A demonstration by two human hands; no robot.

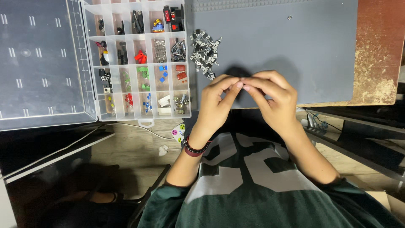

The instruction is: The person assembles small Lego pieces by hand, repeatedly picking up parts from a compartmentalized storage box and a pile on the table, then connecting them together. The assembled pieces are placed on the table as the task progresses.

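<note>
In the head view, the left hand (215,99) and the right hand (270,99) meet at the centre of the frame, just above the near edge of the grey mat (274,42) that covers the tabletop (379,50). The fingertips of both hands are pressed together at one spot, pinching something very small between them; it is almost wholly hidden, so its kind, the way it points and its long axis cannot be told. Judging by what lies nearest, it is likely one of the pile of small black three-legged components (205,52) heaped on the mat just above and to the left of the hands, their legs pointing every way. The step in hand looks like fine work on one such piece, perhaps straightening or bending its legs. A next move would call for a steady pinch from one hand so that the other can come free, and care not to twist the thin legs. At upper left, the clear plastic organiser box (137,59) stands open, its compartments holding red, green, blue and black parts, with its lid (42,63) laid flat to the left. A beaded bracelet (194,148) circles the left wrist.
</note>
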